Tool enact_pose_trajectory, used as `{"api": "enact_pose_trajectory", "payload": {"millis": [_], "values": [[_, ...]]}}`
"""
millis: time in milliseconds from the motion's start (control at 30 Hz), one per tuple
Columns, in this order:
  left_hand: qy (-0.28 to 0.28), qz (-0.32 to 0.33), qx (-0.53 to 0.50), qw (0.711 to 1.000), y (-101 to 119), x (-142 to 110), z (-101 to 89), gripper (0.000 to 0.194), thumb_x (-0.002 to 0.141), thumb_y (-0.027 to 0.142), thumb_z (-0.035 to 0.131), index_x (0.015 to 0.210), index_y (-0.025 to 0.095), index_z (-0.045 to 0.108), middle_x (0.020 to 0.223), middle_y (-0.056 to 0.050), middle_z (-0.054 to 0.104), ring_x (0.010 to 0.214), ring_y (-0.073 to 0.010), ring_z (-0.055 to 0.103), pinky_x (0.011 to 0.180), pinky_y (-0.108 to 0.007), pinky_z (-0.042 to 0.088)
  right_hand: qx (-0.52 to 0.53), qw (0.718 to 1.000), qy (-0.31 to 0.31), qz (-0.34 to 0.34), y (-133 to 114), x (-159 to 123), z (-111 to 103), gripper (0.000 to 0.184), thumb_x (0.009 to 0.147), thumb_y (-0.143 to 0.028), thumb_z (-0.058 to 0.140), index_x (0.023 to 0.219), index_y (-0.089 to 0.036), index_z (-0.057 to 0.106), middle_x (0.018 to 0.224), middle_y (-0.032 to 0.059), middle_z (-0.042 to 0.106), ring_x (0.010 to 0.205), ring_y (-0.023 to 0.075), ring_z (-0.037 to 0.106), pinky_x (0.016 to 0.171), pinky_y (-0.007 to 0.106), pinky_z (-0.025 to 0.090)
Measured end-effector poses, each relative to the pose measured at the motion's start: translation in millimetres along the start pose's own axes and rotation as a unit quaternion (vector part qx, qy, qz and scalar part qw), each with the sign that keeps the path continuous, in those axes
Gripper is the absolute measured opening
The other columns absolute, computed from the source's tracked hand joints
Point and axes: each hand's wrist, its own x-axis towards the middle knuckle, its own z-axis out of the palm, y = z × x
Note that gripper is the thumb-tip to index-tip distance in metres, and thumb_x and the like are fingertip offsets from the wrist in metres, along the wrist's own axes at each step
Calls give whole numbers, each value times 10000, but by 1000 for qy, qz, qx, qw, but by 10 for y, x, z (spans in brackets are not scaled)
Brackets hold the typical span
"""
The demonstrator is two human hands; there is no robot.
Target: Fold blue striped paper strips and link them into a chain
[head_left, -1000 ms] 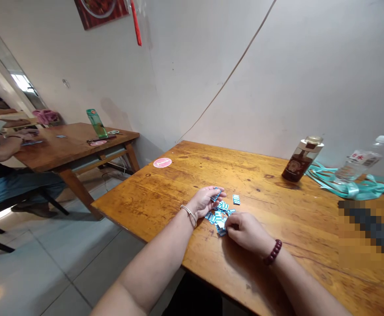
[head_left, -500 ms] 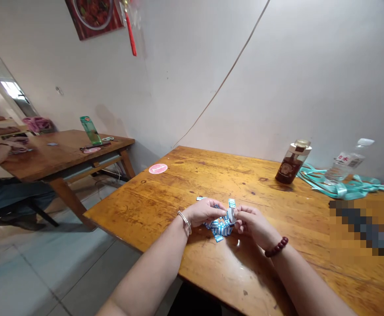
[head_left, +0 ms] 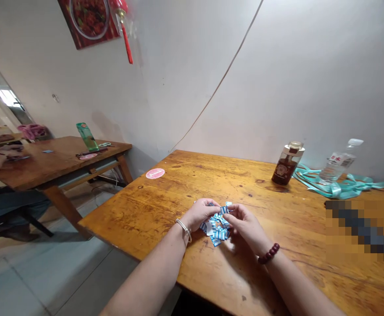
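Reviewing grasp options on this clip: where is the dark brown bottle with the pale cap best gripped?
Probably around the middle of the dark brown bottle, from the near side with the right hand. It stands upright, its cylindrical body suits a wrapping grip, and turquoise ribbon lies to its right.

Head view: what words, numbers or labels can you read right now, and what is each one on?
Clear water bottle label: red characters, perhaps "日水", too blurred to be sure.
Pink round disc on the wooden table: one pale mark, perhaps "1".
Dark brown bottle label: too small to read.
Blue-and-white pieces: any printing is too small to read.
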Motion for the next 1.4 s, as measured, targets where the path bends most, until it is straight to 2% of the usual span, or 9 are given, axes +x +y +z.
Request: {"api": "enact_pose_trajectory", "payload": {"millis": [167, 267, 333, 433, 533, 733, 1067, 1300, 1400], "values": [[-56, -24, -67, 996, -21, -13, 64, 208, 592, 267, 653, 693, 121, 545, 485, 54, 422, 366, -9, 281, 357, -160, 166, 45, 998, 30, 16, 5, 29, -28, 275, 658, -429, 560, 675, -157, 530, 530, -26, 492, 455, 77, 439, 440, 206, 382], [-93, -82, -198, 972, -27, 28, 64, 243, 660, 335, 599, 740, 114, 534, 555, 26, 464, 373, -1, 314, 338, -130, 177, 50, 997, 63, -10, -30, 38, -78, 273, 655, -428, 565, 671, -158, 531, 563, -19, 512, 459, 74, 432, 428, 202, 351], [-116, -131, -295, 939, -25, 57, 55, 317, 731, 409, 497, 802, 102, 532, 613, -10, 500, 425, -24, 409, 360, -122, 273, 20, 996, 82, -35, -69, 34, -111, 264, 665, -422, 558, 669, -160, 533, 582, -18, 510, 461, 70, 413, 423, 201, 327], [-150, -165, -379, 898, -27, 77, 50, 393, 795, 415, 377, 886, 62, 523, 725, -83, 555, 630, -112, 554, 542, -196, 438, -57, 993, 70, -74, -118, 17, -130, 243, 695, -404, 534, 662, -163, 544, 605, -12, 507, 516, 86, 428, 486, 216, 347], [-178, -162, -402, 884, -38, 67, 69, 390, 820, 362, 336, 923, 33, 517, 817, -129, 580, 765, -169, 577, 677, -257, 452, -159, 978, 54, -127, -126, 4, -104, 235, 718, -380, 508, 615, -174, 553, 645, 3, 513, 627, 123, 468, 602, 246, 373], [-187, -177, -383, 887, -52, 32, 137, 324, 815, 334, 366, 903, 73, 537, 757, -94, 608, 666, -134, 583, 687, -271, 449, -289, 937, 62, -188, -65, 23, -47, 162, 717, -312, 507, 617, -198, 564, 783, 23, 512, 832, 173, 465, 771, 301, 343], [-204, -168, -367, 892, -57, -8, 194, 308, 789, 366, 426, 953, 125, 525, 787, -66, 596, 687, -124, 579, 656, -273, 470, -335, 918, 69, -198, -11, 41, -26, 157, 737, -280, 486, 605, -195, 483, 712, 7, 491, 733, 152, 459, 672, 270, 350], [-202, -161, -349, 901, -55, -13, 205, 338, 785, 397, 421, 952, 123, 527, 823, -83, 595, 723, -139, 580, 644, -270, 479, -358, 908, 72, -206, -42, 14, -16, 132, 748, -270, 469, 642, -197, 497, 732, 26, 511, 733, 164, 471, 663, 283, 359], [-208, -155, -336, 905, -55, -16, 205, 350, 780, 413, 422, 945, 125, 529, 813, -70, 591, 709, -131, 577, 638, -264, 481, -351, 911, 76, -206, -26, 13, -20, 88, 743, -261, 470, 724, -200, 530, 775, 31, 534, 756, 168, 483, 673, 289, 367]]}}
